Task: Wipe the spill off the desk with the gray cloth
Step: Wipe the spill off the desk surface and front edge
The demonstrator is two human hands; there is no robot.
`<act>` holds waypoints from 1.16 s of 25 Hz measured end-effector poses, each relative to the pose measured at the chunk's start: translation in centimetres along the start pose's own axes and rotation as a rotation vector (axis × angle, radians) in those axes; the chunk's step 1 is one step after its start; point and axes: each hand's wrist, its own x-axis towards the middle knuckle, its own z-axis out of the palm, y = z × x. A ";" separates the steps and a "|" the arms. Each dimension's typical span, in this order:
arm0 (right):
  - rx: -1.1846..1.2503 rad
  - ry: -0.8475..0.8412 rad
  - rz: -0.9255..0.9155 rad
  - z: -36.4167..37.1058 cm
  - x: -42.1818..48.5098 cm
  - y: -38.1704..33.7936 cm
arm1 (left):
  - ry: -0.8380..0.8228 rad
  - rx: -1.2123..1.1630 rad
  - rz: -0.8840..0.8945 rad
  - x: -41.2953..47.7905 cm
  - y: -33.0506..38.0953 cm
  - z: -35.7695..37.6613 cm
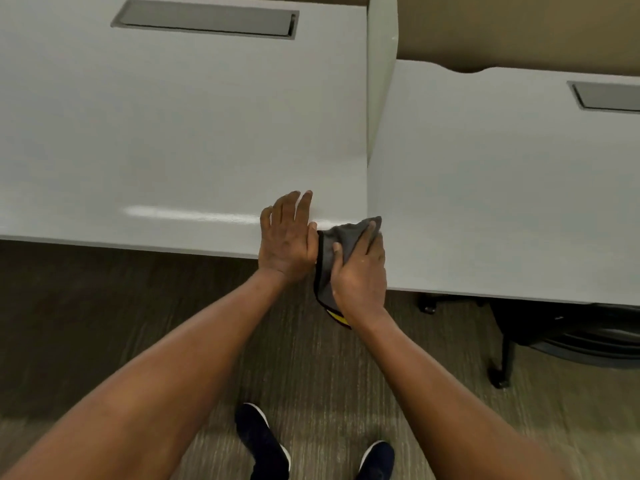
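Gray cloth (327, 258), one, under right hand (360, 271)'s grasping fingers; left hand (285, 242) flat, released.

Second white desk (502, 188) on the right, black chair (568, 334) beneath it, dark shoes (263, 441), carpet (104, 306)

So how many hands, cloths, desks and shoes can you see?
Hands: 2, left hand and right hand
Gray cloth: 1
White desks: 2
Dark shoes: 2
Total: 7

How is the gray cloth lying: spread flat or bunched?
Bunched: the gray cloth is gathered under the right hand, draping over the desk edge.
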 end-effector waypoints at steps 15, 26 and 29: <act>-0.433 -0.104 -0.187 7.5 18.9 -13.9 | 0.135 0.166 -0.364 0.7 -33.1 -12.1; -0.487 -0.358 -0.679 23.0 15.7 -36.4 | 0.309 0.032 -0.340 0.2 -33.9 -10.8; -0.523 -0.434 -0.926 23.3 11.2 -35.8 | 0.324 0.003 -0.368 0.2 -33.6 -11.3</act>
